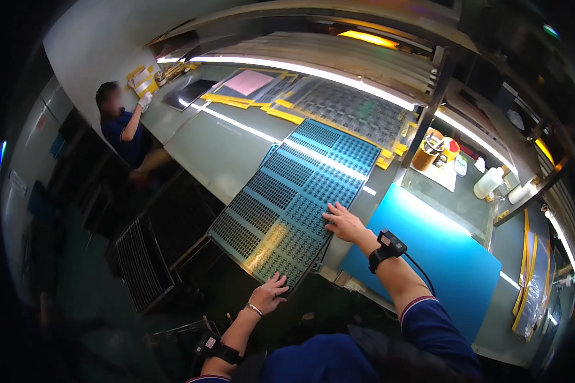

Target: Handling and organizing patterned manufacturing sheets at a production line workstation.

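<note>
A large panel [271,188] with rows of small dark patterns, teal and shiny, lies at a slant on the bench, its near end reaching past the front edge. My left hand [268,295] touches the panel's near corner, fingers spread over the top surface; its underside is hidden. Along the panel's right edge rests my right hand [344,222], fingers apart and stretched onto the patterned face. Each of my forearms carries a black strapped device. To the right of the panel, a plain bright blue sheet [428,255] lies beneath my right forearm.
Patterned films with yellow edges [354,108] and a pink sheet [248,82] lie farther back. A tool cup [426,153] and white bottle [489,182] stand at the right. Left of the bench are a slatted dark rack [144,265] and another person [124,131] wearing gloves.
</note>
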Demonstrator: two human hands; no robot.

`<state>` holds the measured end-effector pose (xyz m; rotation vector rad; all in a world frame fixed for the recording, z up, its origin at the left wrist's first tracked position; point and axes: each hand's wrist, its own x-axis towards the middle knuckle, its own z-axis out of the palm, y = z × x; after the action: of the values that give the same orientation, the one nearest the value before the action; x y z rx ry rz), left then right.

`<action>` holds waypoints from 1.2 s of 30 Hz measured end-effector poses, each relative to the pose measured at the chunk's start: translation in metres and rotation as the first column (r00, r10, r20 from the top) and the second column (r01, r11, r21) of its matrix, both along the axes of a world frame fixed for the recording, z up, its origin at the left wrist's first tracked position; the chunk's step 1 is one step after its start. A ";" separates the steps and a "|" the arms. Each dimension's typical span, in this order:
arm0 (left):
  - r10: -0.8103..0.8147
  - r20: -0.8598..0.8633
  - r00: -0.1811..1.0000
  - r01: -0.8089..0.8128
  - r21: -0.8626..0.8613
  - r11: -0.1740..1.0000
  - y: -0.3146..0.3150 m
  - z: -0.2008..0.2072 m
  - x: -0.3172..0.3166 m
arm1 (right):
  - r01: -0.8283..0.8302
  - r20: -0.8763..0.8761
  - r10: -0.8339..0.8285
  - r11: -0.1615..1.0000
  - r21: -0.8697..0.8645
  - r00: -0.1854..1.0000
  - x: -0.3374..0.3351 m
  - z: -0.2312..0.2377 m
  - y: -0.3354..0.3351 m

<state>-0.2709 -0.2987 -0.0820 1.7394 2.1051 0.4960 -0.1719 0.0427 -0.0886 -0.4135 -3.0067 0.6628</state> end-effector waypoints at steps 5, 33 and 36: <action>-0.072 -0.111 0.991 0.087 0.134 0.987 0.002 0.003 0.006 | 0.007 -0.162 0.004 0.998 0.067 0.987 0.005 0.014 0.001; -0.255 -0.262 0.931 0.364 0.584 0.726 0.068 0.051 0.026 | -0.234 0.156 0.222 0.970 0.062 0.963 -0.015 0.033 0.009; 0.206 -0.317 0.926 -0.086 0.354 0.931 0.122 -0.015 0.018 | -0.197 -0.126 0.164 0.926 -0.322 0.978 -0.052 0.067 0.020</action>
<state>-0.2525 -0.1763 -0.0968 1.9834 2.5391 0.6616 -0.2238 0.0625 -0.0215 -0.1050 -2.8625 1.1785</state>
